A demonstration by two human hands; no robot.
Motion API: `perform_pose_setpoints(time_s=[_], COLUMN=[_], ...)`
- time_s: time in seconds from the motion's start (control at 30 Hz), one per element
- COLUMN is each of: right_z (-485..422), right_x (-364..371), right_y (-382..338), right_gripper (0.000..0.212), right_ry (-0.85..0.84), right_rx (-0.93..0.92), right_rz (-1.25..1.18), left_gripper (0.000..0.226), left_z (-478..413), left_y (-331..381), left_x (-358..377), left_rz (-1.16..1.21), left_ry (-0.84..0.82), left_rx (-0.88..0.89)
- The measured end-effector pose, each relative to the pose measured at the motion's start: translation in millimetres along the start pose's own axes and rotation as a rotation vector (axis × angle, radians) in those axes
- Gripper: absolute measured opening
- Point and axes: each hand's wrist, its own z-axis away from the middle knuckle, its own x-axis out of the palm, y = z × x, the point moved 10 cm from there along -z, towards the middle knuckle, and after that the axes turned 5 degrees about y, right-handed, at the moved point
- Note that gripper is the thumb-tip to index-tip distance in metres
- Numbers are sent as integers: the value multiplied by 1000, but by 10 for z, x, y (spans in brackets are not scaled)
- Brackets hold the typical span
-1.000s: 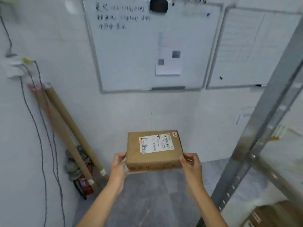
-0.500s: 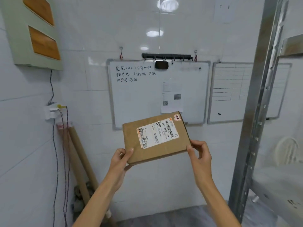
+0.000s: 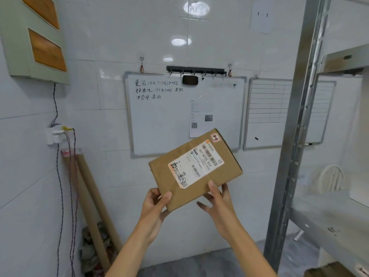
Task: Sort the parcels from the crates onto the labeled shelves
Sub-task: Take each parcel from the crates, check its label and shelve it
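A flat brown cardboard parcel with a white shipping label and a small red sticker is held up in front of the wall, tilted with its right end raised. My left hand grips its lower left corner, thumb on top. My right hand holds the near long edge, thumb on the top face and fingers spread below. The metal shelf rack stands to the right, with a pale shelf board at about hand height.
Two whiteboards hang on the tiled wall ahead. Cardboard tubes lean in the left corner beside hanging cables and a wall socket. A green cabinet is mounted upper left. Another brown box lies low on the rack.
The view has risen from the floor toward the wall. The parcel has been lifted and tilted further, right end up. My right hand has shifted from the right end to the near edge.
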Motion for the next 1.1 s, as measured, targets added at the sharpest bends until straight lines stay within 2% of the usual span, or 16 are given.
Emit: perform_pose_setpoints(time_s=[0.1, 0.17, 0.23, 0.33, 0.43, 0.57, 0.67, 0.77, 1.1], right_z=[22, 32, 45, 76, 126, 264, 361, 469, 983], right_x=[-47, -151, -257, -390, -480, -644, -812, -982, -1440], right_y=[-78, -192, -292, -406, -466, -619, -714, -780, -855], right_gripper=[65, 65, 63, 78, 93, 65, 47, 41, 41], right_ry=[37, 75, 94, 134, 170, 249, 287, 307, 463], right_rx=[-59, -104, -136, -159, -169, -257, -304, -327, -334], right_rz=[-47, -26, 40, 202, 294, 299, 346, 355, 448], left_gripper=[76, 104, 111, 88, 66, 39, 21, 12, 17], left_z=[95, 144, 178, 227, 245, 211, 211, 257, 489], left_y=[-26, 58, 213, 412, 382, 242, 57, -50, -379], left_x=[106, 131, 174, 370, 586, 647, 715, 832, 1183], left_rz=[-70, -263, -429, -591, -659, -662, -642, -586, -522], left_ry=[-10, 7, 30, -12, -94, -24, -42, -62, -166], left_rx=[19, 89, 191, 327, 334, 299, 260, 258, 234])
